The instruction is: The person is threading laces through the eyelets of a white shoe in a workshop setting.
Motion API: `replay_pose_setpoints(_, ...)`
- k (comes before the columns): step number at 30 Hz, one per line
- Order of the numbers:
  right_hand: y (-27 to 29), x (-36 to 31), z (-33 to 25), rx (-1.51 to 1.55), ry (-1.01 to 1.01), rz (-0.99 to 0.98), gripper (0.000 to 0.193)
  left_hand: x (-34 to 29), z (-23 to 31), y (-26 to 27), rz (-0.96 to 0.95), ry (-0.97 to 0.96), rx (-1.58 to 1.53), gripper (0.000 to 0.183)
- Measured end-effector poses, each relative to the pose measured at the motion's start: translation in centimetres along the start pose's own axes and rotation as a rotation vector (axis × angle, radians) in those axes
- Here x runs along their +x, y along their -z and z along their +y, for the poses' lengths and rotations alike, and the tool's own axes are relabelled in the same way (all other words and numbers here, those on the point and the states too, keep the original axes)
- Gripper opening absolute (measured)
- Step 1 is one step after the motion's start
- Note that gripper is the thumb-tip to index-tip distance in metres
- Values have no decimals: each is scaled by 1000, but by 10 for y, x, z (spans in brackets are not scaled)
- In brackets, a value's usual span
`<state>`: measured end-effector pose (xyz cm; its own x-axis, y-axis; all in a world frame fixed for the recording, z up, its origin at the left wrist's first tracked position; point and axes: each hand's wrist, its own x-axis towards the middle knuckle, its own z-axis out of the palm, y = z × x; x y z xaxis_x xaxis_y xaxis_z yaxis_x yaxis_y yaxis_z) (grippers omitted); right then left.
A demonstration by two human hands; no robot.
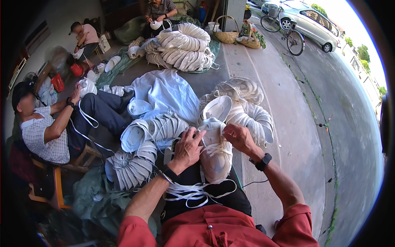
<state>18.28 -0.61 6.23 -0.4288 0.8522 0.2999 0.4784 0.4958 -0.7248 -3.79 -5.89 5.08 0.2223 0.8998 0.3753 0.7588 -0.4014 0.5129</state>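
Observation:
A white shoe upper (217, 162) lies across my lap, toe toward me, with white lace threaded across its front. My left hand (188, 149) is closed at the upper's left edge, its fingertips by the eyelets. On the other side, my right hand (240, 138) is pinched close to the eyelet edge; whatever lies between its fingertips is too small to make out. A loose bunch of white shoelaces (195, 192) rests on my thighs below the toe.
Stacked shoe uppers (251, 117) lie just ahead, with more stacks (133, 166) at left beside a pale blue cloth (166, 92). A seated person (49, 123) works with lace at left; two others sit farther back. Behind are a large upper pile (181, 47) and baskets (226, 36).

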Motion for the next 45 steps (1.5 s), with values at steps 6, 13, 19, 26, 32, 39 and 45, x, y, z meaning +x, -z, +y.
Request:
replay_pose_setpoints(6,-33,34,-17,-142,397,-126,12,11,-14,20,-218,-257,164,37)
replay_pose_setpoints(13,-62,27,-20,-365,398,-194,11,4,-30,19,-187,-317,215,31)
replay_pose_setpoints(19,-69,28,-23,-382,352,-233,11,3,-34,15,-159,-328,198,28)
replay_pose_setpoints(26,14,46,-44,-519,389,-92,5,-6,-25,22,-117,-244,116,31)
replay_pose_setpoints(32,24,20,-50,-205,338,-142,9,17,14,10,-38,-113,-412,27)
replay_pose_setpoints(39,27,12,-29,-83,-18,-267,19,32,29,14,-150,103,-640,14)
replay_pose_setpoints(45,17,22,-23,-376,52,-511,30,-11,123,0,-453,-420,-765,5)
